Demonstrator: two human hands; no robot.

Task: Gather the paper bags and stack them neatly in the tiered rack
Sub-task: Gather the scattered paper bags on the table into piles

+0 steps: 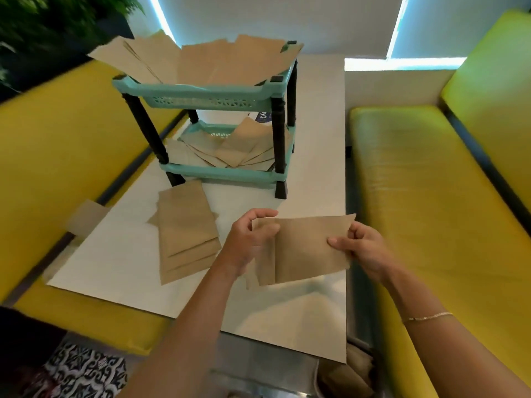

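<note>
I hold a small bundle of flat brown paper bags [304, 248] above the near part of the table. My left hand [248, 242] grips its left edge and my right hand [362, 248] pinches its right edge. A loose pile of more paper bags [186, 231] lies on the table to the left. The teal tiered rack [212, 96] with black legs stands at the far end. Its top shelf carries large bags fanned out untidily [207, 60], and its lower shelf holds smaller bags [238, 147] spread askew.
The white table [316, 139] runs between two yellow-green bench seats, left [57, 133] and right [431, 196]. One more bag [86, 216] lies on the left bench by the table edge. A dark plant [43, 24] fills the far left corner.
</note>
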